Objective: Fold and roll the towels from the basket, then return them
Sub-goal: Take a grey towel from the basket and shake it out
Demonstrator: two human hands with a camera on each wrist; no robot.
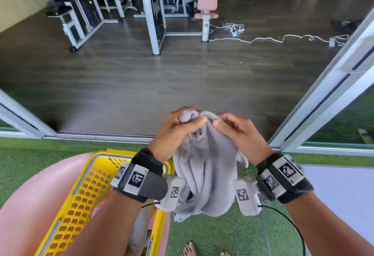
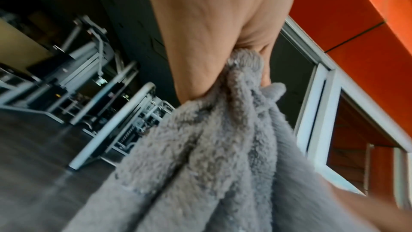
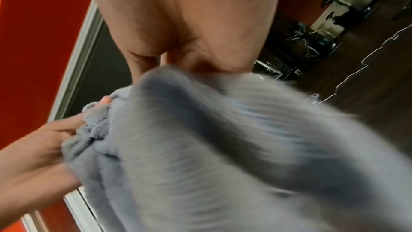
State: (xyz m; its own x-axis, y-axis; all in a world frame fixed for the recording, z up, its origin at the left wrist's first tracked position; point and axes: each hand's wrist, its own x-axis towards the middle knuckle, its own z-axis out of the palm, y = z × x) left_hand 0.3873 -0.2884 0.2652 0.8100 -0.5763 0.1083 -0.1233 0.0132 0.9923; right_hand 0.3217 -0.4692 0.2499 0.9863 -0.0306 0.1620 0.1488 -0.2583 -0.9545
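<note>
My forearms fill the bottom of the head view, each strapped with a black wrist band carrying printed marker tags. My left hand [image 1: 174, 132] is closed around the bunched top of a grey towel [image 1: 204, 170]; the left wrist view shows the terry pile gathered tight into the palm. My right hand [image 1: 238, 132] sits just beside the left at the same bunched top, fingers curled, the thumb and forefinger tips at the fabric; the right wrist view is blurred, so I cannot tell whether this hand actually pinches the cloth or only touches it. The towel hangs crumpled in loose vertical folds between my wrists, held in the air. Below and to my left stands a yellow perforated laundry basket [image 1: 81, 199], with pale cloth visible at its bottom edge; the towel hangs just beside its right rim. The basket rests against a large pink rounded object [image 1: 30, 205]. Green artificial turf [image 1: 212, 233] lies underfoot, with my bare toes showing at the lower edge. Ahead, a sliding door frame [image 1: 323, 98] opens onto dark wood flooring with gym machines [image 1: 153, 9] and a white cable [image 1: 263, 40].
</note>
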